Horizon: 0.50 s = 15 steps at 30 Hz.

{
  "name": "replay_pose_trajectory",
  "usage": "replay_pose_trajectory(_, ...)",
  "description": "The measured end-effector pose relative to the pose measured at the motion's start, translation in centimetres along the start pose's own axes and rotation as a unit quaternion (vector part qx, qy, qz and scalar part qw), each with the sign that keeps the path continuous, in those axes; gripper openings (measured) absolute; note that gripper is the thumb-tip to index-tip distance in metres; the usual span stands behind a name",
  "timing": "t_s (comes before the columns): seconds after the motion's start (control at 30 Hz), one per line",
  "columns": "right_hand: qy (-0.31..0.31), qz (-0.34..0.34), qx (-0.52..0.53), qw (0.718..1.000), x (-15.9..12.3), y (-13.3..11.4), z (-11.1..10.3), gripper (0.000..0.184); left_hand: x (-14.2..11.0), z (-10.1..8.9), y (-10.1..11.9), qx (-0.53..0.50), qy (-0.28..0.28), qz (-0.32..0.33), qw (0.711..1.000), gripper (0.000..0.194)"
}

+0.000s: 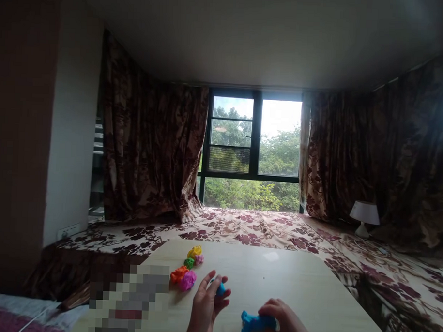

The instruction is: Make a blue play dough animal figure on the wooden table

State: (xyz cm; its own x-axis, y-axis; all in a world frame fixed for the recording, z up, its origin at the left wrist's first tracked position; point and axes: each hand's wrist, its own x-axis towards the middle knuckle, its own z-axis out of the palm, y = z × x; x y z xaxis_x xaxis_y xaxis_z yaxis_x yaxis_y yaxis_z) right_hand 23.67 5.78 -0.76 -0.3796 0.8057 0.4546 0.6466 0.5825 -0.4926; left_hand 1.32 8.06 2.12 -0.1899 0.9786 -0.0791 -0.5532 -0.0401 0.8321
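My left hand (205, 303) is raised over the light table, its fingers curled around a small blue lump (220, 288) that looks like modelling clay. To the right, my right hand (283, 317) grips a larger blue piece (251, 323), soft and crumpled, close to the tabletop. Whether that piece is bare clay or a wrapper I cannot tell. Left of my hands lies a cluster of crumpled, clay-like lumps: yellow (194, 252), light pink (199, 259), green (189, 263), orange (178, 274) and bright pink (187, 280).
The pale table (293, 275) has rounded far corners, and a blurred-out patch (140, 299) covers its left side. Beyond it is a ledge with floral cloth (248, 230) under a window (254, 143). A white lamp (365, 214) stands at the right, near patterned curtains (338, 155).
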Motion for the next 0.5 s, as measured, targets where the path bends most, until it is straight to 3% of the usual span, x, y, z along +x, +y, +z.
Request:
replay_pose_trajectory(0.07, 0.033, -0.012, 0.042, 0.998, 0.8, 1.1, 0.0, 0.036, 1.1, 0.5, 0.1, 0.043, 0.017, 0.015, 0.999, 0.041)
replay_pose_trajectory(0.17, 0.095, 0.021, 0.078, 0.992, 2.9, 2.9, -0.3, 0.031, 3.1, 1.6, -0.3, 0.064, 0.047, 0.04, 0.996, 0.041)
replay_pose_trajectory(0.3, 0.149, 0.05, 0.025, 0.987, 6.4, 5.6, -0.6, 0.035, 5.7, 2.9, -1.4, 0.064, 0.018, 0.052, 0.996, 0.047)
replay_pose_trajectory(0.4, 0.144, 0.039, -0.04, 0.988, 8.1, 7.2, -0.5, 0.028, 7.4, 3.1, -2.3, 0.077, 0.004, 0.043, 0.996, 0.052)
replay_pose_trajectory(0.5, 0.092, 0.021, -0.067, 0.993, 8.7, 8.7, -0.2, 0.026, 8.5, 2.6, -2.9, 0.095, 0.026, 0.028, 0.995, 0.05)
